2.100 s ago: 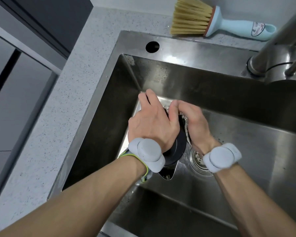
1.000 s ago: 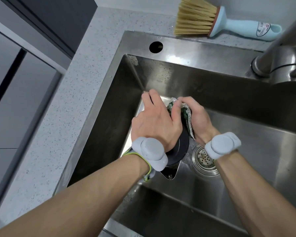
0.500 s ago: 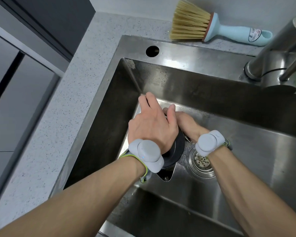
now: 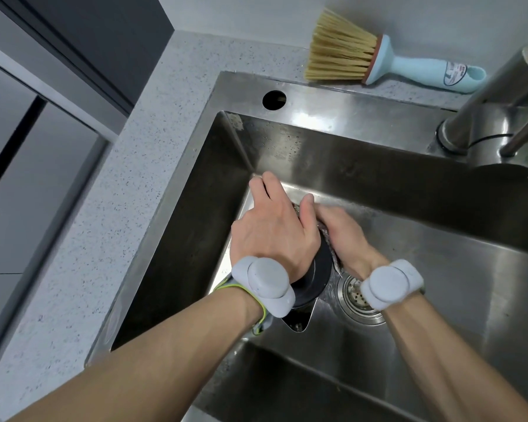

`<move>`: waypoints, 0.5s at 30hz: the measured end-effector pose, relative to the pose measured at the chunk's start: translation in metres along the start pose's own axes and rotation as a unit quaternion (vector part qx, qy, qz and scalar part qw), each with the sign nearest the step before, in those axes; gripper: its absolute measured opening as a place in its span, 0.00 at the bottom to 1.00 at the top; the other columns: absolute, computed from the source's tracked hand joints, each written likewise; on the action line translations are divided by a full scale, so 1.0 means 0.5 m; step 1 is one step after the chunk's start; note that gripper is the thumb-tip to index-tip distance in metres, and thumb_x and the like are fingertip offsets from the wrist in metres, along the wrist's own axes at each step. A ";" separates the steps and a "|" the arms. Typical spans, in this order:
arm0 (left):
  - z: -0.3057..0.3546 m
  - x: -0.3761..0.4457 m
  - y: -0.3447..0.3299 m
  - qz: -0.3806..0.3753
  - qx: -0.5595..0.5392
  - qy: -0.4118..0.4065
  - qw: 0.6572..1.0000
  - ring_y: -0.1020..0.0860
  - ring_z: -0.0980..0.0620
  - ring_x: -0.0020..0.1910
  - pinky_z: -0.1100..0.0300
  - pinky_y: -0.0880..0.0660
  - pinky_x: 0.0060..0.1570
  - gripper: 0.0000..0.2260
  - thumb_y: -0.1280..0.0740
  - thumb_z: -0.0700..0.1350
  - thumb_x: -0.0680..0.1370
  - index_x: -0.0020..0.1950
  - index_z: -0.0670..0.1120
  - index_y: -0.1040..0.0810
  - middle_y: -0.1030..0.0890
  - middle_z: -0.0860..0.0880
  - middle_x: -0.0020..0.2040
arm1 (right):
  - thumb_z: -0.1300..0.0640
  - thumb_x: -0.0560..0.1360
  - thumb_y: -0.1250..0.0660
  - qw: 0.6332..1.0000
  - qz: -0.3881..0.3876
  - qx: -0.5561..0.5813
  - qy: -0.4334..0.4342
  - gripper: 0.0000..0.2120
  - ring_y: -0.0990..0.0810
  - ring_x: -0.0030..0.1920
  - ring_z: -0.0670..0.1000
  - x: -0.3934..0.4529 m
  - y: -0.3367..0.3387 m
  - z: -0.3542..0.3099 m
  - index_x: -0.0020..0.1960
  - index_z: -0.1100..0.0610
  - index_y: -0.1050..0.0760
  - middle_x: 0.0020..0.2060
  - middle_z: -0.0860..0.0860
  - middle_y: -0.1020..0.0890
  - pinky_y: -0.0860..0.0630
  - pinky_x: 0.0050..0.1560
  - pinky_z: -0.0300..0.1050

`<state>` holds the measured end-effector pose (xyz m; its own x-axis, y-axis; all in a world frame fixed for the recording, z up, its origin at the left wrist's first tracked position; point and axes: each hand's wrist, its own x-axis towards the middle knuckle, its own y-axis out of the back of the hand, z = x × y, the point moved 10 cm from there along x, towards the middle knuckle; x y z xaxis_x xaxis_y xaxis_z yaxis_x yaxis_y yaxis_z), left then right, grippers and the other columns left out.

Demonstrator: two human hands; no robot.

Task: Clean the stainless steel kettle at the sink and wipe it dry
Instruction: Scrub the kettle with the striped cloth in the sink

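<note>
Two hands are seen low in the sink (image 4: pixel 302 95), and all places are given from its drain (image 4: pixel 358 296). Farthest left of the drain, the speckled desk (image 4: pixel 128 190) is seen running beside the basin. Closer in, the left hand (image 4: pixel 275 229) is laid over the top of the kettle (image 4: pixel 316 283), its grip curled round the upper part so that the body is steadied. The kettle is stood just left of the drain, its dark lid and pointed spout turned toward the viewer; its long axis seems roughly upright, though most of it is hidden. Directly beside it, the right hand (image 4: pixel 345 236) is pressed against the kettle's right flank, its grip clamped on a scouring pad (image 4: pixel 328 242), of which only an edge shows. Scrubbing is judged to be under way, with drying not yet begun. Beyond the drain, a brush (image 4: pixel 378 56) is laid on the desk, and a faucet (image 4: pixel 494 108) stands far right.
</note>
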<state>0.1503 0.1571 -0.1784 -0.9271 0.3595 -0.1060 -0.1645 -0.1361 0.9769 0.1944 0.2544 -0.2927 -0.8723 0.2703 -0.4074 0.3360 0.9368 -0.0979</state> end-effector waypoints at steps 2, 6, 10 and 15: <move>0.001 0.000 0.001 0.002 -0.006 0.000 1.000 0.38 0.47 0.28 0.54 0.42 0.33 0.24 0.51 0.62 0.81 0.66 0.45 0.35 0.36 0.50 0.54 | 0.44 0.72 0.37 0.996 -0.007 0.078 0.039 0.17 0.29 0.32 0.43 -0.005 -0.001 -0.025 0.28 0.51 0.27 0.28 0.43 0.26 0.31 0.37 0.46; 0.005 -0.001 0.002 -0.001 0.005 0.000 1.000 0.36 0.46 0.31 0.53 0.40 0.35 0.25 0.51 0.62 0.82 0.67 0.44 0.35 0.32 0.48 0.59 | 0.46 0.80 0.38 0.994 -0.022 -0.023 -0.104 0.17 0.18 0.46 0.45 0.001 -0.009 0.042 0.40 0.50 0.16 0.41 0.44 0.14 0.24 0.58 0.51; 0.002 -0.002 0.002 -0.005 0.005 0.002 1.000 0.31 0.43 0.32 0.52 0.39 0.35 0.25 0.51 0.62 0.82 0.68 0.44 0.36 0.32 0.48 0.59 | 0.43 0.78 0.39 0.996 0.014 -0.062 -0.067 0.19 0.18 0.45 0.45 -0.012 0.005 0.026 0.41 0.54 0.17 0.41 0.44 0.14 0.23 0.54 0.46; 0.004 -0.003 0.005 0.000 -0.005 -0.002 1.000 0.28 0.40 0.35 0.51 0.37 0.37 0.25 0.51 0.62 0.82 0.68 0.44 0.36 0.32 0.47 0.60 | 0.48 0.77 0.37 0.999 0.041 0.018 0.026 0.19 0.25 0.36 0.41 -0.011 0.011 -0.018 0.31 0.54 0.22 0.29 0.41 0.20 0.30 0.36 0.30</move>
<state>0.1521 0.1580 -0.1754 -0.9259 0.3629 -0.1049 -0.1673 -0.1452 0.9752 0.1977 0.2601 -0.2827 -0.8582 0.3579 -0.3680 0.4188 0.9027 -0.0985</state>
